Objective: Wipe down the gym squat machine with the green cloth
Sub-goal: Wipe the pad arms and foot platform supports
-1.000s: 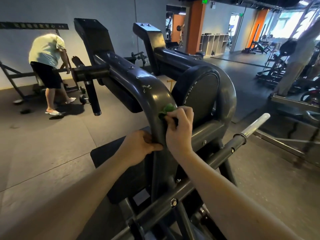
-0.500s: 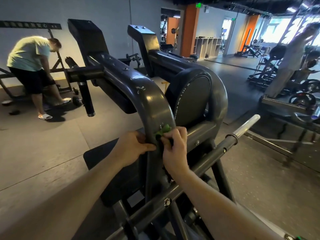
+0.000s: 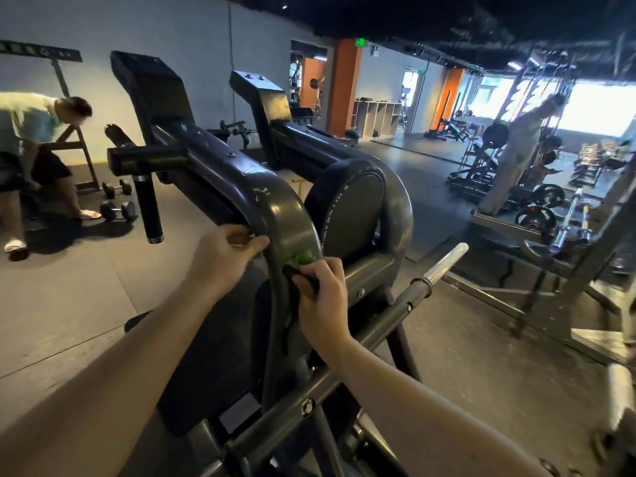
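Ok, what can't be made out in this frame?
Head view throughout.
- Green cloth: mostly hidden inside the right hand; only a bunched bit shows.
- Left hand: its own back hides how far the fingers wrap the curved arm.
- Machine: base cut off by the bottom edge.
- Wall sign: too small to read.
- Weight plates: blurred.

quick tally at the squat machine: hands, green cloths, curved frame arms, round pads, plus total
hands: 2 (left hand, right hand)
green cloth: 1
curved frame arms: 2 (near arm, far arm)
round pad: 1
total: 6
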`<state>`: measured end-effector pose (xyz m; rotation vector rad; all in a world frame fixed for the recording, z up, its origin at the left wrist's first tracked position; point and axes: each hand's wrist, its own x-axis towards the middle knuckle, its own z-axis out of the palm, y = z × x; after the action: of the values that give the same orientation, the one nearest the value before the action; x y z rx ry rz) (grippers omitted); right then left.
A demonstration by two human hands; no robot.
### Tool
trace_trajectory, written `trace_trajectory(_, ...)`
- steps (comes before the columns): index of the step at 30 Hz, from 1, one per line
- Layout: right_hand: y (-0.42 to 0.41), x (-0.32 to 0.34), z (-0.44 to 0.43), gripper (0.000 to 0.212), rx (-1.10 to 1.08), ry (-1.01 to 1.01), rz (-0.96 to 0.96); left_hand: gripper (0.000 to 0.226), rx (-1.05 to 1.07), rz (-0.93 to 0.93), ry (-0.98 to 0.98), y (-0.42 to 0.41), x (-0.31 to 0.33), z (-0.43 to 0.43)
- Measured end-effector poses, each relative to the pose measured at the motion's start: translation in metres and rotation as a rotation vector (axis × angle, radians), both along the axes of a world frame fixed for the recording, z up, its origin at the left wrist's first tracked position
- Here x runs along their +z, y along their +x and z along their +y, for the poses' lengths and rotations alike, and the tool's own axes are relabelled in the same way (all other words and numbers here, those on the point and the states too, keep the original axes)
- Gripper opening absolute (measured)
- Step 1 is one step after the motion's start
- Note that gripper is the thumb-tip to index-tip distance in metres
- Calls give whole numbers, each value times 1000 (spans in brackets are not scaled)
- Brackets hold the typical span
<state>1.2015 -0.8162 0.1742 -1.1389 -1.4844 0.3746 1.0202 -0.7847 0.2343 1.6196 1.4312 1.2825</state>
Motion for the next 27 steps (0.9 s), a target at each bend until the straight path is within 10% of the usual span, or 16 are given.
trace_trajectory(22,1,59,57,9,-121,-34,146,43,-19,89,-95,-7,17,23)
trace_trajectory(27,-19,33,10,18,-24,10,-101,71,7,206,16,-12,29,26)
